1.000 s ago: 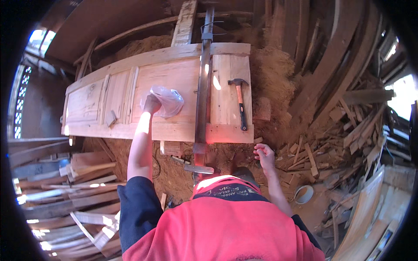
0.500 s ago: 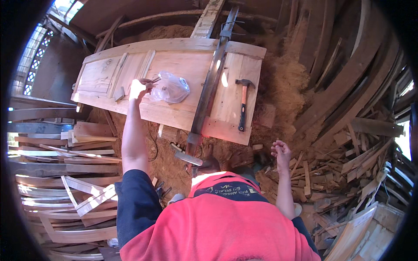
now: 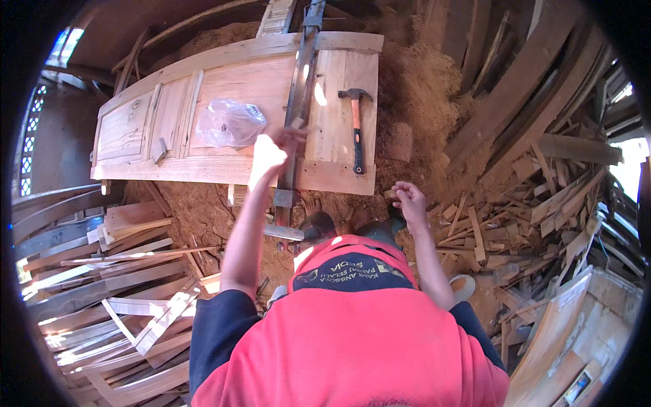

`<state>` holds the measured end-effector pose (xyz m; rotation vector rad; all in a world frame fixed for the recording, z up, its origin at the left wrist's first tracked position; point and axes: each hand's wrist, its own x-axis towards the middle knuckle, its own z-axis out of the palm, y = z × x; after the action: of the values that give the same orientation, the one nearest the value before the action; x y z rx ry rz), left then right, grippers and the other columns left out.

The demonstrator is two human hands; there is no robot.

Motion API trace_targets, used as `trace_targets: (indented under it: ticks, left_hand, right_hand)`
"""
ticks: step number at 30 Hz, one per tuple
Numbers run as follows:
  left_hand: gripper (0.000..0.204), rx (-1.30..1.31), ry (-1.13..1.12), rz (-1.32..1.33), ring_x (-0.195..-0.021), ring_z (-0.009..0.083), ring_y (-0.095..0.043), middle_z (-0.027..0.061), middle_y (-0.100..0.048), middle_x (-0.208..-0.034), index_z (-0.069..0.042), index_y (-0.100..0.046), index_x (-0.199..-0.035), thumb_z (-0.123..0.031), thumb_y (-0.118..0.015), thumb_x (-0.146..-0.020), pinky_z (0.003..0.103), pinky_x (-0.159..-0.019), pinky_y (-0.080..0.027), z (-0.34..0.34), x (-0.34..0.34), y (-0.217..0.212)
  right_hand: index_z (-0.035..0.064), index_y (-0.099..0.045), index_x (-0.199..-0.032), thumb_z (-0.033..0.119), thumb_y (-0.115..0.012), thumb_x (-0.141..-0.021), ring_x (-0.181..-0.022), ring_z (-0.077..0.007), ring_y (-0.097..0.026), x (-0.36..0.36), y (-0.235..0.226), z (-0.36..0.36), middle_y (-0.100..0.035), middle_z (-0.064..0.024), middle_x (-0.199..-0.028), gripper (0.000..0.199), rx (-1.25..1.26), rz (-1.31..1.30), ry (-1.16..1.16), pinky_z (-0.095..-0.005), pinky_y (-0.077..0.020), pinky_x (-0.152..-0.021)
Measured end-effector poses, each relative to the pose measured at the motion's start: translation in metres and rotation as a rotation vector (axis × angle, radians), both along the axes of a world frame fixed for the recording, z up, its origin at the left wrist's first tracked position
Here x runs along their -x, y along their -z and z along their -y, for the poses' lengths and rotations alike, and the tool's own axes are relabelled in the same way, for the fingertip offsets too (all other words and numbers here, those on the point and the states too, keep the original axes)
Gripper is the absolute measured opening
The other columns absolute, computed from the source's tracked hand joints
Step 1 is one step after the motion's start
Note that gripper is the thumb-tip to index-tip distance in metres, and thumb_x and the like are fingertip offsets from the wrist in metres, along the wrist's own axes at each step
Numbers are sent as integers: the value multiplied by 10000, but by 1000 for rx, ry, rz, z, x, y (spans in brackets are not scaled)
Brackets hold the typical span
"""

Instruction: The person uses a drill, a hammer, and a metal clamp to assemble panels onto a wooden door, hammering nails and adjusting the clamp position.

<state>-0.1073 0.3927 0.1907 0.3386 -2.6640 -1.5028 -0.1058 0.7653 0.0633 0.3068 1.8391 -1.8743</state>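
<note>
My left hand [image 3: 274, 152] reaches over the door panel's near edge, beside the dark metal bar clamp [image 3: 302, 78]. Its fingers are closed and blurred in shadow, around what look like thin wooden pegs [image 3: 297, 123]. Left of that hand a clear plastic bag [image 3: 230, 122] lies on the wooden door panel [image 3: 244, 74]. To the right of the clamp rests a claw hammer [image 3: 356, 129], its head toward the far side. My right hand [image 3: 410, 201] hangs in the air off the panel's near right corner, its fingers loosely bent and apart with nothing visible in them.
A small wood block [image 3: 160, 150] sits on the panel's left part. Stacked boards and frames [image 3: 135, 292] fill the left side. Wood scraps [image 3: 478, 234] and long curved-looking planks [image 3: 522, 102] crowd the right. Sawdust [image 3: 424, 81] covers the ground. Bare feet [image 3: 319, 222] stand below the panel.
My left hand has moved right, from beside the plastic bag to the clamp, with the thin pieces in its fingers. The whole view has shifted, so the panel sits further up and left.
</note>
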Motion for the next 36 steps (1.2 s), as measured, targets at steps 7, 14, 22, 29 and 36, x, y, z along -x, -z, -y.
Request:
trace_targets:
  ticks: [7,14,22,29,36]
  left_hand:
    - [227,144,-94,-173,-835,228,-697,150,-711,-982,-16,-677,-1095,-19,-646,-870,324,-693,-542,-70,-12,120]
    - [298,161,-121,-86,-852,223,-699,170,-713,-1017,-11,-660,-1184,-76,-637,-894,307,-761,-532,-48,-6,124]
    - [303,-506,-280,-21,-897,155,-674,96,-711,-1056,19,-615,-1227,-94,-622,-946,253,-777,-518,-22,-27,125]
    - [311,-994,-331,115,-859,169,-671,101,-695,-1015,-11,-583,-1234,-176,-608,-971,306,-806,-541,-44,-51,124]
    - [283,-944,-378,259,-797,174,-671,86,-684,-887,8,-589,-1186,-163,-615,-962,297,-699,-572,-73,-70,161]
  right_hand:
    - [40,-603,-1148,75,-555,-944,-876,-94,-640,20,6,39,-666,-34,-1030,212,-62,-44,-93,-226,-516,-672]
    - [11,-633,-1060,83,-579,-894,-841,-137,-652,25,36,67,-674,-50,-951,189,-122,-214,-214,-268,-520,-727]
    - [36,-628,-1073,212,-683,-830,-878,-297,-653,43,36,113,-648,-162,-997,306,-587,-575,-285,-401,-525,-779]
    - [12,-576,-1048,232,-654,-813,-910,-396,-646,99,26,137,-640,-211,-941,331,-747,-468,-331,-504,-521,-766]
    - [43,-511,-875,138,-559,-886,-487,-123,-562,106,2,100,-570,-58,-686,108,-152,23,-219,-294,-430,-385]
